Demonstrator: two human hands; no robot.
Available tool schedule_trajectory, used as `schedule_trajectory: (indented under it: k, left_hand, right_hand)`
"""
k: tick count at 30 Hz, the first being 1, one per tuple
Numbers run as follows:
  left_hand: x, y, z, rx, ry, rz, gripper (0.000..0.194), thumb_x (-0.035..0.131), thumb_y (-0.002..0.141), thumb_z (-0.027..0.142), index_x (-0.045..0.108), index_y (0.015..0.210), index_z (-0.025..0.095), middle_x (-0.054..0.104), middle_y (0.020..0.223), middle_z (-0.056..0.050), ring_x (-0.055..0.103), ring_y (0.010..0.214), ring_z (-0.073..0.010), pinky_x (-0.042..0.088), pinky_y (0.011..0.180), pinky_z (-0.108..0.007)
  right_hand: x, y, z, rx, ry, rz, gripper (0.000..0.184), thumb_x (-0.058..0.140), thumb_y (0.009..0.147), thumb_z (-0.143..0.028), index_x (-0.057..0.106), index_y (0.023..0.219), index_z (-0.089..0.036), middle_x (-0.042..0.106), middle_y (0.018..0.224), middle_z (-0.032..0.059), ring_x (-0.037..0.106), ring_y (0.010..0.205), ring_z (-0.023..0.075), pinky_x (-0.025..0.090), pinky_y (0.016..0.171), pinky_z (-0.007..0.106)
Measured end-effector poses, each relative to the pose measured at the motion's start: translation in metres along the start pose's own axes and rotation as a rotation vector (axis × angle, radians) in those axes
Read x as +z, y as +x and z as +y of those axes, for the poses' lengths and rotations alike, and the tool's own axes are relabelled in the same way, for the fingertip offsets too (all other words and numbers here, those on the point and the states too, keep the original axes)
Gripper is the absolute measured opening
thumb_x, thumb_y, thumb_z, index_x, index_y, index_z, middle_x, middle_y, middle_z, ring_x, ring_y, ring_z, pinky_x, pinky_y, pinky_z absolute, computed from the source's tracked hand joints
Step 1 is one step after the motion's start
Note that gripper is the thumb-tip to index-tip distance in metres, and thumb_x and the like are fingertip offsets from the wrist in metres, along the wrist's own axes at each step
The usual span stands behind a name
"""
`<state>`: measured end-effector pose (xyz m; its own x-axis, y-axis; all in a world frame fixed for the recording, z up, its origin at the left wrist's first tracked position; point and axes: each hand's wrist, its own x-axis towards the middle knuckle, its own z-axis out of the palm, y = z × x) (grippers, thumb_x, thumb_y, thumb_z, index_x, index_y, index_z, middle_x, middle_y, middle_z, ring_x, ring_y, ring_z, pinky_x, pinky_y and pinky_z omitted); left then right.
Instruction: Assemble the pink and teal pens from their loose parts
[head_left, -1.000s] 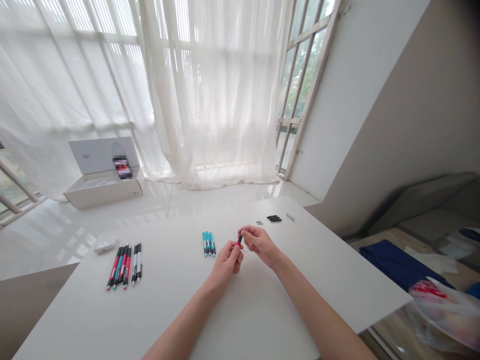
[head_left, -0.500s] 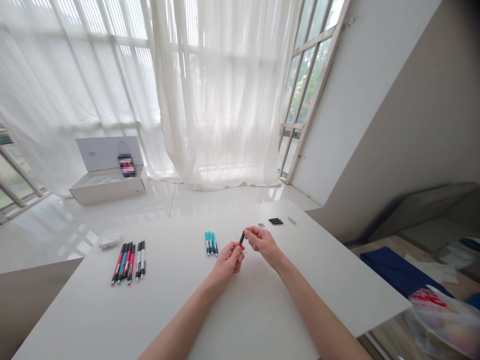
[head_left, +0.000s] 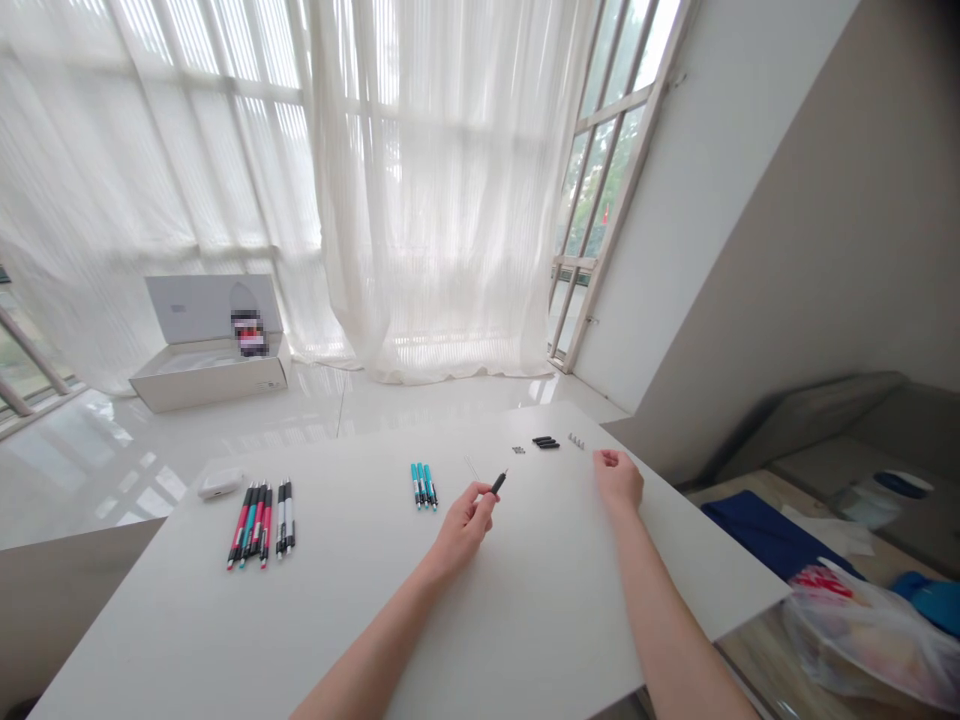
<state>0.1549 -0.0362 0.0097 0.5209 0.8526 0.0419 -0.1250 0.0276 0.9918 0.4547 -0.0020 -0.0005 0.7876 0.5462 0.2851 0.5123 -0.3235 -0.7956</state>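
My left hand (head_left: 466, 522) is closed around a pen (head_left: 499, 484) with a black grip, held tilted up to the right. A thin bare metal end sticks out of the grip; most of the barrel is hidden by my fingers. Off to the right, my right hand (head_left: 619, 482) rests low over the table with its fingers curled. Its fingertips are close to a row of small silver cone tips (head_left: 576, 440); whether they pinch anything is too small to see. Beyond the pen lie black grips (head_left: 546, 442) and tiny grey pieces (head_left: 518, 450). Thin pale sticks (head_left: 471, 466) lie behind my left hand.
Several teal pen barrels (head_left: 424, 486) lie left of my left hand. Farther left are pink and teal pens (head_left: 251, 525), white pens (head_left: 286, 518) and a white case (head_left: 221, 484). An open white box (head_left: 214, 375) stands behind the white table (head_left: 352, 600). A plastic bag (head_left: 862, 630) sits at right.
My right hand has left the pen and moved right, toward the silver tips. My left hand still holds the pen, now tilted more to the right. The view has shifted slightly.
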Motion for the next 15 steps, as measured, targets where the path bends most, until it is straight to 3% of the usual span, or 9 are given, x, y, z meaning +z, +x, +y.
schedule_trajectory:
  k: [3,6,10,15]
  left_hand:
    - [-0.001,0.002,-0.001,0.020,0.038,0.014,0.038,0.046,0.085,0.057,0.048,0.089,0.019,0.026,0.054,0.010,0.020,0.046,-0.0067,0.014,0.047,-0.021]
    - [-0.002,0.003,-0.002,0.041,0.077,0.018,0.036,0.045,0.086,0.055,0.047,0.086,0.019,0.027,0.055,0.010,0.020,0.047,-0.0073,0.016,0.048,-0.021]
    - [-0.001,0.003,-0.004,0.068,0.115,0.012,0.034,0.042,0.088,0.053,0.048,0.087,0.019,0.027,0.056,0.009,0.021,0.049,-0.0082,0.017,0.048,-0.022]
    - [-0.001,0.003,-0.006,0.070,0.164,0.018,0.035,0.043,0.087,0.053,0.050,0.086,0.019,0.030,0.056,0.008,0.024,0.050,-0.0086,0.019,0.049,-0.022]
  right_hand:
    - [-0.001,0.007,0.015,0.014,-0.102,-0.043,0.030,0.058,0.074,-0.038,0.067,0.093,-0.017,0.070,0.090,0.0144,0.061,0.090,0.0292,0.044,0.076,0.038]
    - [0.006,0.013,0.014,-0.015,-0.226,-0.114,0.034,0.059,0.074,-0.040,0.067,0.101,-0.019,0.069,0.094,0.0120,0.060,0.094,0.0289,0.044,0.076,0.038]
    - [0.015,0.024,0.008,-0.103,-0.453,-0.205,0.039,0.052,0.081,-0.042,0.063,0.112,-0.021,0.069,0.101,0.0107,0.061,0.094,0.0276,0.043,0.070,0.036]
    - [0.020,0.029,0.008,-0.185,-0.565,-0.222,0.035,0.048,0.084,-0.040,0.066,0.108,-0.023,0.068,0.106,0.0119,0.062,0.089,0.0280,0.039,0.061,0.034]
